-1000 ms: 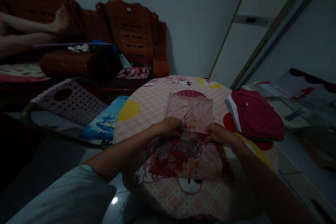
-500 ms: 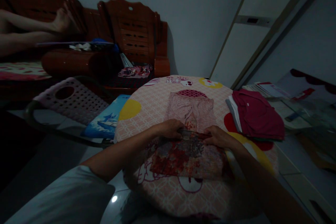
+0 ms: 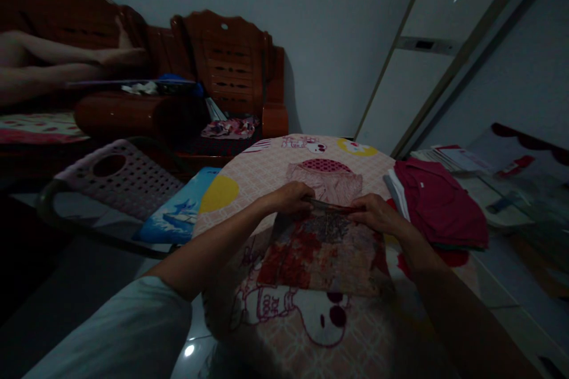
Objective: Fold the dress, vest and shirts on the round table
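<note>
My left hand (image 3: 294,198) and my right hand (image 3: 374,213) each pinch one end of the top edge of a folded garment (image 3: 326,249), patterned in red, grey and tan. Its top edge is drawn straight between them, while the lower part hangs or lies toward me over the table; contact there is hard to judge in the dim light. Just behind it lies a pale pink garment (image 3: 326,183) with a gathered waist, its lower part covered by the patterned one. To the right of my right hand rests a stack of folded clothes (image 3: 440,201), dark pink on top.
A round table with a printed cloth (image 3: 262,174) bears the clothes. A woven-back chair (image 3: 120,183) and blue cushion (image 3: 182,207) stand at left. Behind is a wooden sofa (image 3: 226,65) with a person's bare legs (image 3: 57,62). Papers (image 3: 457,157) lie beyond the stack.
Both hands have moved away from me, carrying the patterned garment's top edge farther over the pink garment. More of the tablecloth print shows at the near side. The person's foot on the sofa has shifted.
</note>
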`<action>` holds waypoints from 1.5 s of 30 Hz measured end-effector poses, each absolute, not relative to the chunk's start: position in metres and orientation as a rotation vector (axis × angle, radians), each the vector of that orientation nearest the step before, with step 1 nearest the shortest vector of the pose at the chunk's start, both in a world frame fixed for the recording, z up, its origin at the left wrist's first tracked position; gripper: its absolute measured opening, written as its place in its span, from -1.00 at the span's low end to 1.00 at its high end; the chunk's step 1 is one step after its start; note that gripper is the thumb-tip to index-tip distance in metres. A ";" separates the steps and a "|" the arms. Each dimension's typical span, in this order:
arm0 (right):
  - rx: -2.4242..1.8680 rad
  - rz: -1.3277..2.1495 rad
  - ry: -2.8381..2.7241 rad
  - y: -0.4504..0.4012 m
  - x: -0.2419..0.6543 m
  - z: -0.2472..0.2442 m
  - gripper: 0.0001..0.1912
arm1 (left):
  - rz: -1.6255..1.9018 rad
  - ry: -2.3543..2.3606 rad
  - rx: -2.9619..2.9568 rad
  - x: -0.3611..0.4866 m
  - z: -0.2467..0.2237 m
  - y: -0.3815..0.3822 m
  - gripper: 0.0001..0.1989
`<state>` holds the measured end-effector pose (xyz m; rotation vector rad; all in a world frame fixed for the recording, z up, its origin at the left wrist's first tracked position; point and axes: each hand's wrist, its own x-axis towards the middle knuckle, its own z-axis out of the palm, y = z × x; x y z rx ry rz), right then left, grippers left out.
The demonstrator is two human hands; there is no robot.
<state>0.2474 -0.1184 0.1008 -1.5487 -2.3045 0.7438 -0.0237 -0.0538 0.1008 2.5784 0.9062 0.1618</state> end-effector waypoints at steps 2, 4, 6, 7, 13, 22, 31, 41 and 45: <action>-1.586 0.576 -2.345 -0.099 0.249 0.104 -0.85 | 0.172 0.956 2.640 -0.020 0.103 -0.036 -0.91; -1.608 0.484 -2.378 -0.080 0.250 0.106 -0.86 | 0.186 1.010 2.711 -0.016 0.103 -0.019 -0.88; -1.635 0.412 -2.402 -0.063 0.251 0.106 -0.86 | 0.193 1.078 2.754 -0.012 0.103 -0.003 -0.85; -1.650 0.376 -2.409 -0.055 0.251 0.106 -0.86 | 0.189 1.110 2.759 -0.010 0.104 0.003 -0.83; -1.731 0.290 -2.388 -0.016 0.254 0.115 -0.83 | 0.168 1.163 2.758 -0.004 0.110 0.044 -0.78; -2.025 -0.093 -2.396 0.035 0.245 0.106 -0.79 | 0.044 1.359 2.765 0.014 0.102 0.098 -0.72; -1.992 -0.241 -2.365 0.034 0.238 0.062 -0.68 | 0.193 1.550 2.712 0.029 0.065 0.087 -0.64; -1.780 0.019 -2.400 -0.015 0.244 0.007 -0.42 | 0.279 1.243 2.751 0.010 0.010 0.032 -0.41; -1.827 -0.069 -2.386 -0.009 0.270 -0.006 -0.41 | 0.230 1.353 2.748 0.002 0.007 0.040 -0.38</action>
